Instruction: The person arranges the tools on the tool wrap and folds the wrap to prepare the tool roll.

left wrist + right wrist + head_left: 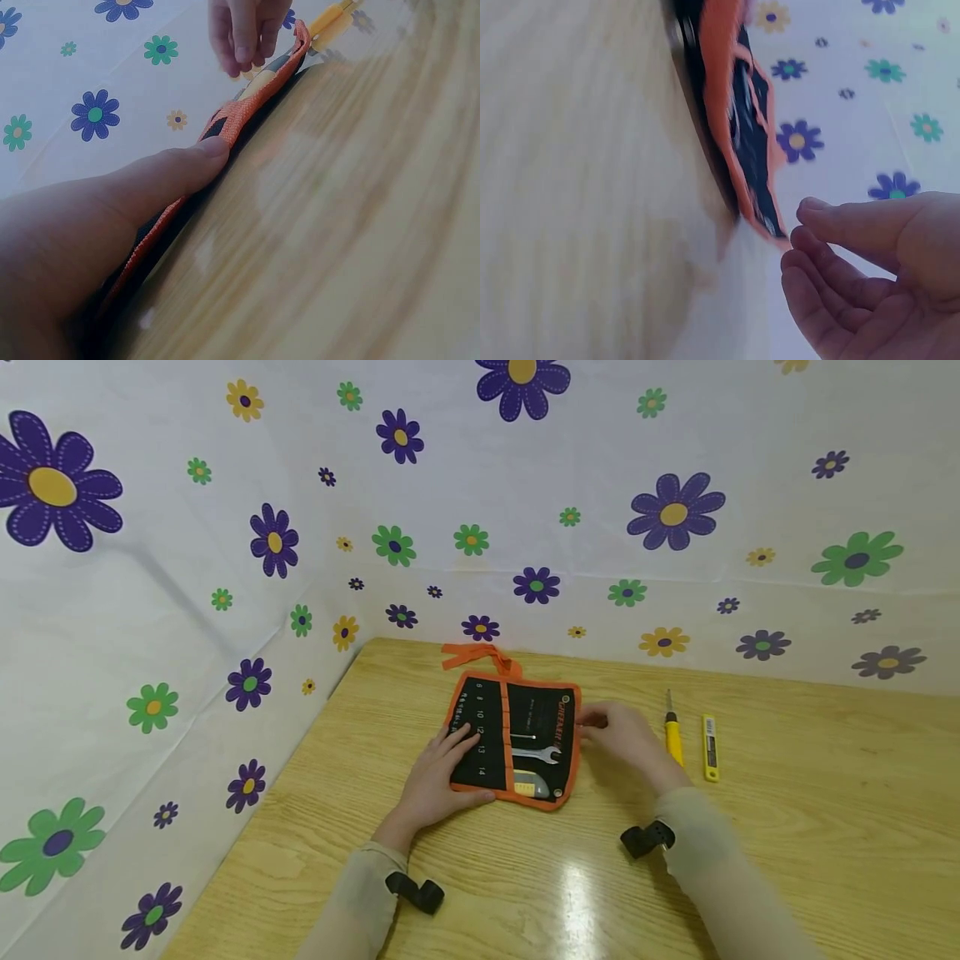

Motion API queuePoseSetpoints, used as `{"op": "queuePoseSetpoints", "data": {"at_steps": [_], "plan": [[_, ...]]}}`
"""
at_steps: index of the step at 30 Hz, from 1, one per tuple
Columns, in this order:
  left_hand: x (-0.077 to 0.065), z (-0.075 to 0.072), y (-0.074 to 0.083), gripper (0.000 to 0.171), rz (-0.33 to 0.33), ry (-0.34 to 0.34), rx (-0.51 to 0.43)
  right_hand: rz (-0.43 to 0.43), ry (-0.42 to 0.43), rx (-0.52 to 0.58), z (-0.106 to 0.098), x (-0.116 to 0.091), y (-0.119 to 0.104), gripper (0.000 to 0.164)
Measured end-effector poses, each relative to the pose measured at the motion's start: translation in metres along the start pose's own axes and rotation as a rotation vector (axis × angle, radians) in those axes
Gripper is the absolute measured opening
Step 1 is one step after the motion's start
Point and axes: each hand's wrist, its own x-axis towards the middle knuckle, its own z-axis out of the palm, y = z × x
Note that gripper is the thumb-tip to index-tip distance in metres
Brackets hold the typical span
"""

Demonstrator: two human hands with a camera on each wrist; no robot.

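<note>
A black tool pouch (543, 697) with orange edging lies spread on the table, numbers printed down its left pocket panel. Poking out of the pockets are an open-end wrench (553, 755), a thin metal rod (524, 737) and a grey-and-yellow tool (534, 787). My left hand (429, 785) rests on the pouch's lower left with fingers spread, the thumb (196, 156) lying along its orange border. At the right border is my right hand (626, 739), its fingers (821, 259) loosely bent beside a corner of the pouch and nothing visible in them.
Right of the right hand lies a yellow-handled screwdriver (673, 739), partly hidden by the wrist. Beside it is a flat yellow case (710, 748) with a label. An orange strap (480, 653) trails from the pouch's top. Flower-printed sheets (600, 460) border the table's back and left.
</note>
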Motion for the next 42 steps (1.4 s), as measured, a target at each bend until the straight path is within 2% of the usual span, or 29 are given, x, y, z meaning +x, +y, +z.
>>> {"op": "queuePoseSetpoints", "data": {"at_steps": [6, 9, 17, 24, 32, 37, 42], "plan": [[0.0, 0.0, -0.001, 0.09, 0.021, 0.01, 0.0, 0.037, 0.056, -0.08, -0.029, -0.009, 0.023, 0.02], [0.0, 0.0, -0.002, 0.09, 0.028, 0.014, 0.006, 0.087, 0.091, -0.095, -0.041, -0.015, 0.034, 0.024], [0.0, 0.001, -0.004, 0.09, 0.014, -0.005, 0.014, 0.185, 0.181, -0.095, -0.06, -0.019, 0.053, 0.033], [0.001, 0.001, -0.005, 0.09, 0.001, -0.016, 0.025, 0.33, 0.083, -0.107, -0.067, -0.014, 0.055, 0.039], [0.001, 0.001, -0.003, 0.091, -0.012, -0.024, 0.01, 0.396, -0.005, -0.119, -0.069, -0.006, 0.053, 0.034], [0.001, 0.001, -0.003, 0.09, -0.01, -0.018, 0.019, 0.399, -0.046, -0.119, -0.066, -0.003, 0.052, 0.029], [0.001, 0.001, -0.002, 0.09, -0.012, -0.02, 0.024, 0.339, -0.027, -0.116, -0.063, -0.001, 0.05, 0.032]]}}
